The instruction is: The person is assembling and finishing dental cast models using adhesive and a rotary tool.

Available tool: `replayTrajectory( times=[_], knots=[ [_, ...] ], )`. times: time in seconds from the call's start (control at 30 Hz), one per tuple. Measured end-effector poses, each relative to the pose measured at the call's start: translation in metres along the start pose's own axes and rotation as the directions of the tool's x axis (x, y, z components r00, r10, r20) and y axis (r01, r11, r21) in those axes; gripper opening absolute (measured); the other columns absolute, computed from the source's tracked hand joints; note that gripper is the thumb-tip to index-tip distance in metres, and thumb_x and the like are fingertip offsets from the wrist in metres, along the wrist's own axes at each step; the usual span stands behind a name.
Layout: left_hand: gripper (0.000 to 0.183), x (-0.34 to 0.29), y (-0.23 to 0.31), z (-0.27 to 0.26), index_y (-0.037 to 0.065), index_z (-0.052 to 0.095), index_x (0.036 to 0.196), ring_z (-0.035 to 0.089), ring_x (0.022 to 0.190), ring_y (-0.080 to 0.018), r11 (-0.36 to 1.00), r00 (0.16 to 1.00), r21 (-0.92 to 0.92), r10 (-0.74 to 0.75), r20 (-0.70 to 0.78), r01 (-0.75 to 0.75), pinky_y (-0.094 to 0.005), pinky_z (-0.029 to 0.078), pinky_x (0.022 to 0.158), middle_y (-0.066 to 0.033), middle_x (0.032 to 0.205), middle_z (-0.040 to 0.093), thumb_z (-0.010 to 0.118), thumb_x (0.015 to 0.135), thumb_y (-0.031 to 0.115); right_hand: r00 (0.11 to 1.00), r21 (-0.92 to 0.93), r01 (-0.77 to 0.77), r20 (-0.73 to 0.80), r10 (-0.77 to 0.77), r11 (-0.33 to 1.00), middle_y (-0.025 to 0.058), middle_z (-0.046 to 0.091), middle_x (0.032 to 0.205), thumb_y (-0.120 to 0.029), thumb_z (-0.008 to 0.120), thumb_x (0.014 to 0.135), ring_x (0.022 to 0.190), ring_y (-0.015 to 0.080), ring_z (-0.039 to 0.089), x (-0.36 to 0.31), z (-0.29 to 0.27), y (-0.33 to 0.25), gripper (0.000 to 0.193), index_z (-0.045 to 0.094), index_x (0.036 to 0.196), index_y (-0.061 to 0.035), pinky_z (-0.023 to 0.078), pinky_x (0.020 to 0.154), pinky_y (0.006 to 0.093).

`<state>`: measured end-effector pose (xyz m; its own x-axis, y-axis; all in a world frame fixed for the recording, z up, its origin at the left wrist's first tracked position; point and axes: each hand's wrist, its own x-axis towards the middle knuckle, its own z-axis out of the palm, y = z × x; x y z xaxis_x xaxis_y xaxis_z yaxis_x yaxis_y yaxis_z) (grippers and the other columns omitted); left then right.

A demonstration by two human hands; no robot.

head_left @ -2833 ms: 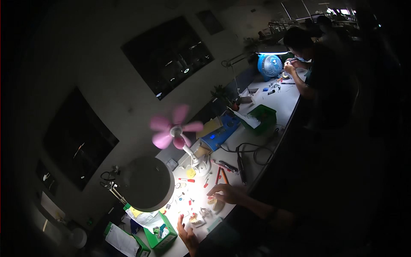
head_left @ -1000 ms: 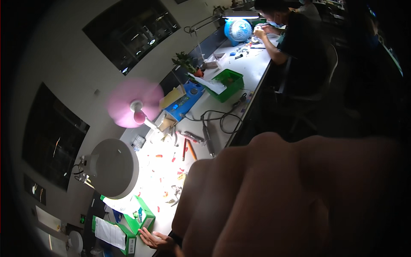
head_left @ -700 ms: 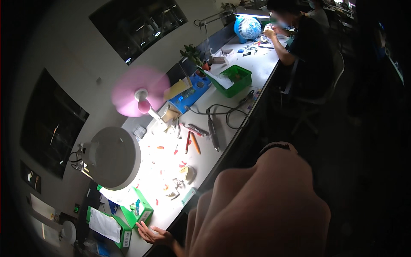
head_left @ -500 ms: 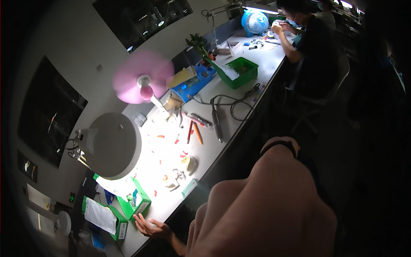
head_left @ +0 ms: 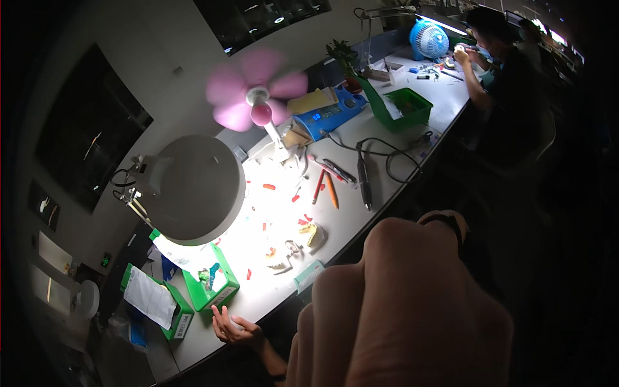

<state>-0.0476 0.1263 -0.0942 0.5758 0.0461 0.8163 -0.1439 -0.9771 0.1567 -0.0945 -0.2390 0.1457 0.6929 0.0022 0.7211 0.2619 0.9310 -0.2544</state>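
Note:
My right hand (head_left: 412, 303) looms large in the foreground, fingers curled into a fist, a dark band round its wrist. Whatever it may grip is hidden. Lower down, my left hand (head_left: 236, 329) is half-turned up with its fingers apart, holding nothing I can see. Its fingertips come up to the near edge of a green box (head_left: 224, 298); whether they touch, I cannot tell. Inside that box lie small green and teal pieces and a white sheet. On the brightly lit tabletop beyond are a yellowish dental cast (head_left: 312, 236) and a paler cast (head_left: 277, 260).
A round grey lamp head (head_left: 193, 187) hangs over the bench. Behind it spins a pink fan (head_left: 258, 97). Pens (head_left: 332, 191), a dark corded handpiece (head_left: 365, 180), red scraps and a green bin (head_left: 412, 106) lie along the bench. Another green box (head_left: 180, 322) stands left. A co-worker (head_left: 500, 71) sits far right.
The whole view has shifted, so the bench and its things appear farther right. My left hand stays by the green box, its fingers pointing more upward. My right hand remains curled in the foreground.

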Motion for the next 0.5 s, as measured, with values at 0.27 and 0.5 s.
replayTrajectory(
  times=[0.27,0.5],
  knots=[
    [0.034,0.027,0.023,0.026,0.002,0.066,0.117,0.052,0.123,-0.0343,0.998,0.99,-0.053,-0.027,-0.137,0.02,-0.0466,0.039,0.106,-0.0126,0.135,0.062,0.046,0.093,0.015,0.99,0.052,-0.116,0.083,0.111,0.992,0.0048,0.058,0.074,-0.025,0.051,0.1,0.056,0.0095,0.04,0.027,0.009,0.006,0.033,0.062,0.111,0.0039,0.036,0.059,0.0282],
    [0.042,0.007,-0.014,0.056,0.002,0.054,0.128,0.051,0.123,-0.0366,1.0,0.979,0.01,-0.024,-0.204,0.026,-0.0539,0.039,0.103,-0.0136,0.143,0.052,0.052,0.091,0.02,0.944,0.003,-0.322,0.072,0.321,0.947,0.0,0.059,0.071,-0.041,0.042,0.104,0.059,0.0143,0.043,0.023,0.0,0.0,0.043,0.065,0.103,-0.0059,0.038,0.07,0.0337]
  ],
)
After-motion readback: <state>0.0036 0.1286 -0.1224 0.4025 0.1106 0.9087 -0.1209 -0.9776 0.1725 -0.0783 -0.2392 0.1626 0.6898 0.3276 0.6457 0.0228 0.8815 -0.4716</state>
